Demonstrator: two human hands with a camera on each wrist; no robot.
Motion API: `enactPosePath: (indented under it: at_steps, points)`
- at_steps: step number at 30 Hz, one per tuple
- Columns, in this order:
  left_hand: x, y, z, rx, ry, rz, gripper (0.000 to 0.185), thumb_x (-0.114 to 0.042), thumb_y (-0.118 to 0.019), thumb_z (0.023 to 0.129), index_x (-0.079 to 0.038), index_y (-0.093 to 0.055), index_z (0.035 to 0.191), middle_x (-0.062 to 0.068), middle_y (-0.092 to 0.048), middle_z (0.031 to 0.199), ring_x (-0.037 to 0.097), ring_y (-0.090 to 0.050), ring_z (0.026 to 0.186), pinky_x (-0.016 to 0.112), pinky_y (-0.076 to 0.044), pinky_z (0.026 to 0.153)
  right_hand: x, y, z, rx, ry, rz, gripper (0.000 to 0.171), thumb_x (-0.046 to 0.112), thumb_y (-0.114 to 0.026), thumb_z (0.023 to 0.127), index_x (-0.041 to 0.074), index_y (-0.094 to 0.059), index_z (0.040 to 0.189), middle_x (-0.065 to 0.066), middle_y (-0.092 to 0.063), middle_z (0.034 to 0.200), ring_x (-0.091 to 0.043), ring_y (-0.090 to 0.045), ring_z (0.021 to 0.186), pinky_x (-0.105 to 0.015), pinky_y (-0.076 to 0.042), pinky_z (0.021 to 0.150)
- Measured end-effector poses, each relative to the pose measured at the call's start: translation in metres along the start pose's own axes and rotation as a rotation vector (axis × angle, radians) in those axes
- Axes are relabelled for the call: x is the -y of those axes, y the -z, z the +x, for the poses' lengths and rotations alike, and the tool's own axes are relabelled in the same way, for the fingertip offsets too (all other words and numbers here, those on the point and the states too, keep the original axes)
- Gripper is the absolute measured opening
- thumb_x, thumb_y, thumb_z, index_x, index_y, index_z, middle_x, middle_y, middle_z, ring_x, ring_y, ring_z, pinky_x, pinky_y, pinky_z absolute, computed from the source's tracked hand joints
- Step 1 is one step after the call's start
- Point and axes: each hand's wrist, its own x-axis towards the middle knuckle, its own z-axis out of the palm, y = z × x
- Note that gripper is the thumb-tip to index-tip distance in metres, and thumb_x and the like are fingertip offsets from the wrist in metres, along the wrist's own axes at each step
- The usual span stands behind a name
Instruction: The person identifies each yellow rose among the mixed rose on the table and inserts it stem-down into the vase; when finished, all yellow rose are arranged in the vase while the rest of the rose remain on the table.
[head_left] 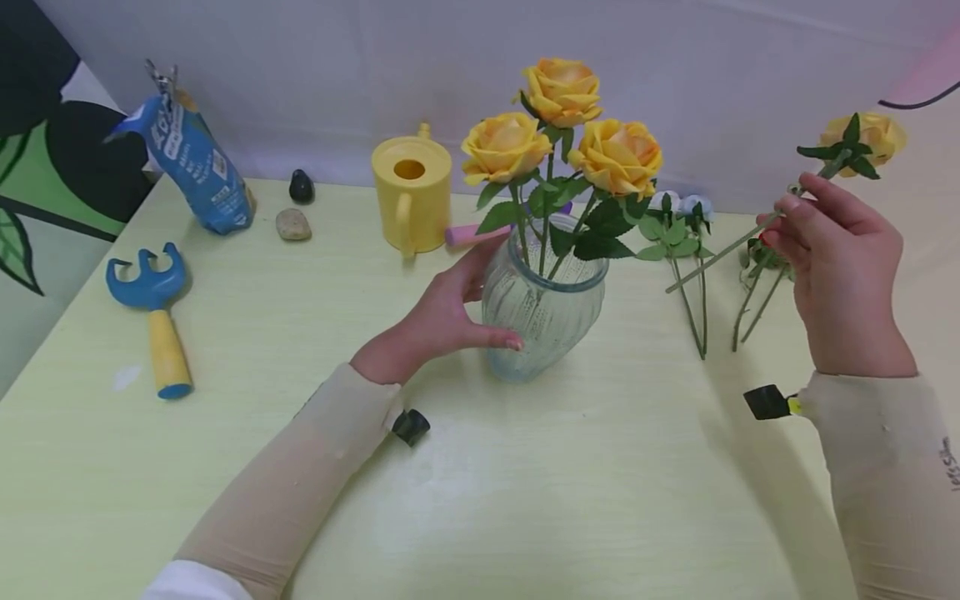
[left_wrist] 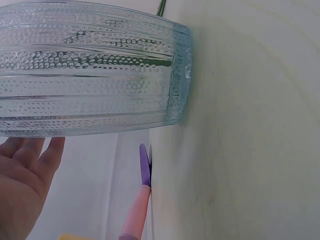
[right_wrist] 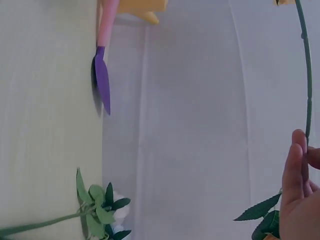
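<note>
My left hand (head_left: 442, 304) holds a clear ribbed glass vase (head_left: 540, 325) from its left side, thumb across the front and fingers behind. In the left wrist view its fingers (left_wrist: 47, 152) lie against the textured glass. Three yellow roses (head_left: 562, 92) stand in the vase, their stems running down inside. Off to the right, my right hand (head_left: 847, 250) pinches the stem of another yellow rose (head_left: 873, 137) near its bloom. That stem (right_wrist: 307, 75) points down and left toward the vase, its lower end free in the air.
Behind the vase lies a trowel (right_wrist: 102, 77) with a pink handle. Cut flowers (head_left: 678, 237) lie between vase and right hand. Leftward are a yellow watering can (head_left: 412, 196), two stones (head_left: 293, 224), a blue bag (head_left: 198, 167) and a hand rake (head_left: 157, 308).
</note>
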Motion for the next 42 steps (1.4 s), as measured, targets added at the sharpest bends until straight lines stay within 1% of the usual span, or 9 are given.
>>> enactPosePath:
  at_steps: [5, 10, 15, 20, 24, 28, 32, 36, 42]
  points:
    - [0.000, 0.000, 0.000, -0.005, -0.001, -0.001, 0.106, -0.009, -0.086, 0.063, -0.020, -0.022, 0.147, -0.003, -0.035, 0.144, 0.015, -0.046, 0.120, 0.031, -0.045, 0.092, 0.003, -0.024, -0.007, -0.013, 0.061, 0.104, 0.038, -0.015, -0.067, 0.074, -0.007, -0.061, 0.111, -0.016, -0.061, 0.083, -0.028, -0.063, 0.060, -0.028, -0.054, 0.056]
    - [0.001, 0.000, 0.001, -0.014, -0.017, -0.007, 0.107, -0.008, -0.086, 0.062, -0.019, -0.023, 0.147, -0.002, -0.036, 0.144, 0.015, -0.047, 0.119, 0.029, -0.045, 0.092, 0.000, -0.044, -0.015, -0.014, 0.143, 0.129, 0.040, -0.015, -0.069, 0.072, -0.007, -0.060, 0.110, -0.016, -0.056, 0.084, -0.030, -0.062, 0.060, -0.029, -0.054, 0.057]
    - [0.002, 0.000, 0.001, -0.018, -0.025, -0.004, 0.107, -0.007, -0.086, 0.061, -0.019, -0.023, 0.147, -0.001, -0.036, 0.144, 0.015, -0.047, 0.119, 0.029, -0.045, 0.092, -0.003, -0.061, -0.024, -0.008, 0.239, 0.170, 0.039, -0.016, -0.070, 0.071, -0.010, -0.058, 0.107, -0.017, -0.054, 0.080, -0.031, -0.060, 0.060, -0.031, -0.053, 0.056]
    - [0.001, 0.000, 0.001, -0.016, -0.024, -0.006, 0.107, -0.008, -0.086, 0.061, -0.019, -0.023, 0.147, -0.002, -0.036, 0.144, 0.015, -0.047, 0.119, 0.029, -0.045, 0.092, -0.006, -0.075, -0.035, -0.024, 0.372, 0.113, 0.036, -0.012, -0.074, 0.069, -0.009, -0.060, 0.102, -0.018, -0.051, 0.079, -0.032, -0.060, 0.062, -0.033, -0.052, 0.061]
    - [0.001, 0.000, 0.002, -0.014, -0.022, -0.010, 0.107, -0.008, -0.086, 0.062, -0.020, -0.023, 0.147, -0.002, -0.037, 0.143, 0.015, -0.047, 0.119, 0.029, -0.045, 0.092, -0.010, -0.082, -0.043, -0.019, 0.513, 0.059, 0.033, -0.011, -0.075, 0.069, -0.009, -0.060, 0.099, -0.019, -0.050, 0.078, -0.032, -0.060, 0.060, -0.033, -0.053, 0.062]
    - [0.001, 0.000, 0.001, -0.010, -0.023, -0.016, 0.106, -0.009, -0.086, 0.062, -0.020, -0.023, 0.147, -0.003, -0.036, 0.143, 0.015, -0.047, 0.120, 0.029, -0.045, 0.092, -0.016, -0.089, -0.051, 0.017, 0.631, 0.043, 0.028, -0.015, -0.071, 0.069, -0.011, -0.060, 0.095, -0.021, -0.050, 0.075, -0.031, -0.057, 0.054, -0.033, -0.053, 0.060]
    - [0.001, 0.000, 0.001, -0.009, -0.018, -0.017, 0.106, -0.010, -0.086, 0.062, -0.020, -0.023, 0.147, -0.003, -0.036, 0.144, 0.015, -0.046, 0.120, 0.030, -0.045, 0.092, -0.022, -0.096, -0.064, 0.062, 0.683, 0.068, 0.027, -0.021, -0.068, 0.067, -0.014, -0.059, 0.091, -0.022, -0.052, 0.073, -0.030, -0.056, 0.052, -0.032, -0.053, 0.059]
    - [0.001, 0.000, 0.001, -0.006, -0.018, -0.022, 0.106, -0.009, -0.086, 0.062, -0.020, -0.023, 0.147, -0.002, -0.036, 0.144, 0.016, -0.046, 0.120, 0.032, -0.045, 0.093, -0.031, -0.099, -0.073, 0.115, 0.765, 0.064, 0.026, -0.023, -0.067, 0.064, -0.017, -0.056, 0.086, -0.022, -0.054, 0.073, -0.028, -0.061, 0.054, -0.030, -0.054, 0.059]
    - [0.000, 0.000, 0.000, -0.010, -0.026, -0.018, 0.106, -0.007, -0.086, 0.062, -0.018, -0.023, 0.147, -0.001, -0.038, 0.143, 0.016, -0.047, 0.119, 0.031, -0.046, 0.092, -0.051, -0.099, -0.079, 0.186, 0.874, 0.054, 0.027, -0.022, -0.070, 0.063, -0.019, -0.051, 0.083, -0.024, -0.055, 0.076, -0.027, -0.064, 0.058, -0.036, -0.055, 0.063]
